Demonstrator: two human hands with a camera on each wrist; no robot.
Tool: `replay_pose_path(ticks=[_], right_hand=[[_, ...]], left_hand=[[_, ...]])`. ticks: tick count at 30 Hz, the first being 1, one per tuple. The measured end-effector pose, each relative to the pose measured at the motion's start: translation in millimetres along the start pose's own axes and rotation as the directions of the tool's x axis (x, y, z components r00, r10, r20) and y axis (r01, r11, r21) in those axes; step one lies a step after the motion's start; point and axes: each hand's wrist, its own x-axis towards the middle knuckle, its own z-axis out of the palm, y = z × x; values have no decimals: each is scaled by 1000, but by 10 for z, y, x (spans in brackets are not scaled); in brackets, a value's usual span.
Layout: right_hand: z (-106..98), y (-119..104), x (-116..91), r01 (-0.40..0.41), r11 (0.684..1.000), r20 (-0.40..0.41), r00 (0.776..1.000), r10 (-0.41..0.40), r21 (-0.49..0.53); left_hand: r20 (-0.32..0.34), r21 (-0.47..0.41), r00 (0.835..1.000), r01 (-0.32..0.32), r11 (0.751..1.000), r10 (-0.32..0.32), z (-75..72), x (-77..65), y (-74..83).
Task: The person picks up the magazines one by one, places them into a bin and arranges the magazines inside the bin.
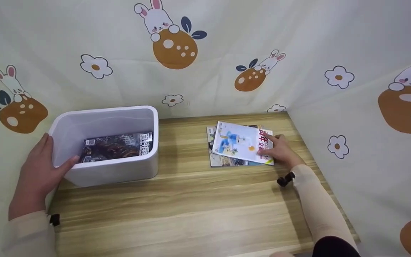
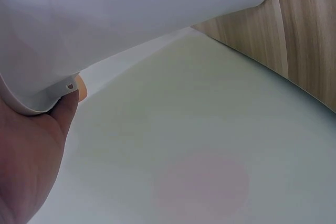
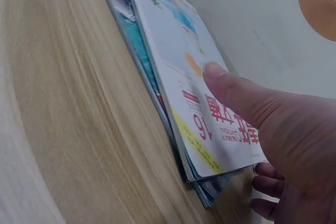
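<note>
The white magazine (image 1: 236,142) lies atop a second magazine (image 1: 216,160) on the far right of the desk (image 1: 191,207), its long axis running left to right, slightly slanted, the red-titled end pointing right, where the right hand (image 1: 282,151) rests unclenched, thumb and finger on the cover. The left hand (image 1: 39,171) grips the near-left corner of a white bin (image 1: 116,171) holding a dark magazine (image 1: 116,146).

A: What surrounds you?
B: Pale cloth (image 1: 212,89) at your left, right and far sides; printed rabbits (image 1: 158,22), orange-brown fruits (image 1: 175,50) and outlined flowers (image 1: 96,67); soft folds at the far side.
A: Your surface and light?
B: Wood-grain tabletop (image 1: 184,192) before you, streaks running crosswise; far edge close against the cloth; diffuse pale sheen on its near part.
</note>
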Motion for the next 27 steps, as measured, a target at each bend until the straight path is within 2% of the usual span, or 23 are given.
replay_pose_path(ticks=[8, 11, 15, 21, 23, 27], right_hand=[[64, -119, 64, -107, 992, 24, 994, 108, -68], [59, -169, 60, -130, 989, 31, 991, 132, -63], [58, -193, 37, -152, 987, 41, 988, 151, 46], [79, -138, 26, -156, 959, 13, 987, 158, 237], [87, -123, 24, -133, 952, 1, 990, 138, 277], [85, -106, 39, -98, 955, -29, 993, 110, 279]], left_hand=[[3, 5, 1000, 3, 1000, -3, -4, -10, 18], [1, 5, 1000, 3, 1000, -3, -6, -6, 22], [-2, 9, 1000, 4, 1000, -4, -4, 0, 18], [1, 1, 1000, 3, 1000, -3, 0, 15, 10], [2, 2, 1000, 3, 1000, -3, -3, 16, 5], [5, 2, 1000, 4, 1000, -4, -10, 13, 7]])
